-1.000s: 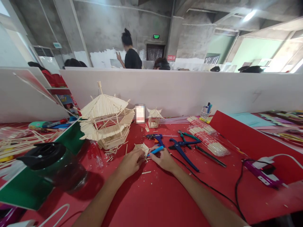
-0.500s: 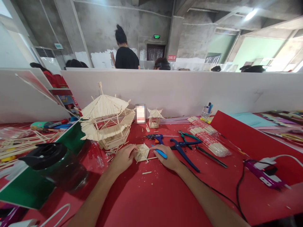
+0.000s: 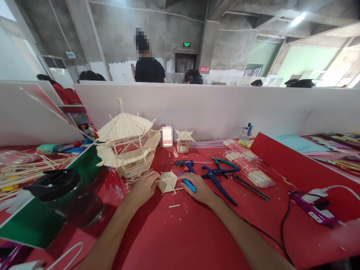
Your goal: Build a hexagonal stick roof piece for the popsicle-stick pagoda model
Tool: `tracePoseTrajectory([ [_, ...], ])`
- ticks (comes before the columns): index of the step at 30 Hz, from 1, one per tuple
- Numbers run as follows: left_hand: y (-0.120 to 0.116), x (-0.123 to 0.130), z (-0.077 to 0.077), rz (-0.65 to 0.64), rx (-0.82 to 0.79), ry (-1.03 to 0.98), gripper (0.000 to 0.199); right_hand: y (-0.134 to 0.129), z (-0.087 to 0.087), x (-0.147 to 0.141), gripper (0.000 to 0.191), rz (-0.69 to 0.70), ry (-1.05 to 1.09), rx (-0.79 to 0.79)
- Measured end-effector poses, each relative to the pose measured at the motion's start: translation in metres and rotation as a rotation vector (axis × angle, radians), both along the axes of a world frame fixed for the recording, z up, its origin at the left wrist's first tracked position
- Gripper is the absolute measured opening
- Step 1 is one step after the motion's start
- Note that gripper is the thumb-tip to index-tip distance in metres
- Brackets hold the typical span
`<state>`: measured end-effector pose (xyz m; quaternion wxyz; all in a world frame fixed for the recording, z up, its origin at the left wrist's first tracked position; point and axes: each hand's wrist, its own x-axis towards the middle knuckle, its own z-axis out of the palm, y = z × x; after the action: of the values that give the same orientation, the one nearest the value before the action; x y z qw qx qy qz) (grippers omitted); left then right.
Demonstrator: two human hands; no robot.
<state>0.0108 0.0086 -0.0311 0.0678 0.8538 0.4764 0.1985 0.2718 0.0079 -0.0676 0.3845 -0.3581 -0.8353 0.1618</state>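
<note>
A small hexagonal web of thin wooden sticks (image 3: 167, 182) lies flat on the red tabletop between my hands. My left hand (image 3: 144, 187) rests just left of it, with loosely bent fingers close to its edge and nothing visible in them. To the right of the web, my right hand (image 3: 198, 188) is closed around a blue utility knife (image 3: 189, 184), whose tip points away and to the left. A short loose stick (image 3: 174, 206) lies nearer to me. Behind my left hand stands a large pavilion model of sticks (image 3: 126, 140); a small one (image 3: 184, 141) stands farther back.
A glue gun (image 3: 184, 164), blue cutters (image 3: 216, 182), green-handled pliers (image 3: 226, 165) and bagged sticks (image 3: 250, 168) lie beyond and right. A dark bottle (image 3: 67, 198) stands left. A purple power strip (image 3: 313, 208) and black cable are at right. A white partition (image 3: 213, 112) closes the back.
My left hand has drawn back slightly to the left, uncovering the left edge of the stick web. The blue utility knife has tilted a little in my right hand.
</note>
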Motion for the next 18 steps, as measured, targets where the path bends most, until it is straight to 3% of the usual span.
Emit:
tracePoseTrajectory([
  [5, -0.002, 0.007, -0.004, -0.067, 0.027, 0.013, 0.022, 0.011, -0.008, 0.005, 0.031, -0.163, -0.113, 0.085],
  [10, -0.001, 0.006, -0.004, -0.058, 0.023, 0.015, 0.021, 0.018, -0.008, 0.006, 0.046, -0.285, -0.319, 0.017],
  [18, -0.001, 0.005, -0.003, -0.055, 0.034, -0.01, 0.023, 0.016, 0.005, 0.005, 0.032, -0.331, -0.365, -0.044],
])
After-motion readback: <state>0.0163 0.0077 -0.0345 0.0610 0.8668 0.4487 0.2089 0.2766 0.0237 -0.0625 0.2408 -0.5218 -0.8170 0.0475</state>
